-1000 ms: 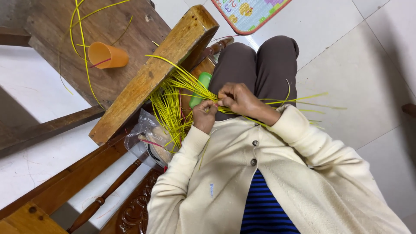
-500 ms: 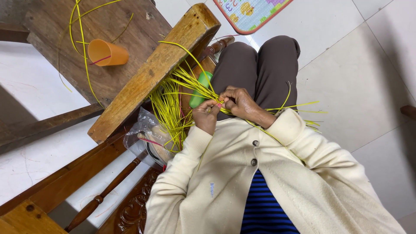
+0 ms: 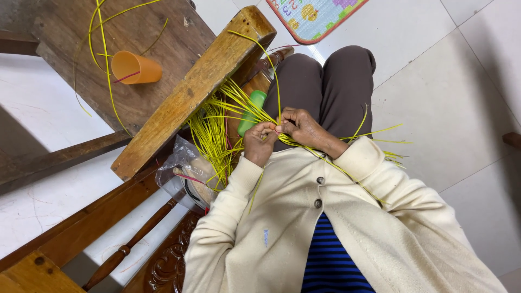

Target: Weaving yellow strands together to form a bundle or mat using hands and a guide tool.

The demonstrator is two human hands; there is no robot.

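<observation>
Both hands are working over the lap. Left hand (image 3: 260,142) is pinching yellow strips (image 3: 239,106); right hand (image 3: 302,126) is closing on the same strips, fingertips meeting the left's. The strips are fanning left over a green bottle (image 3: 251,112) toward the wooden beam (image 3: 192,89), and right across the sleeve. An orange cup (image 3: 134,67) is lying on the far table (image 3: 65,49). My read: loose ends are crossing, so one may snag or slip from the pinch, or kink where bent sharply.
</observation>
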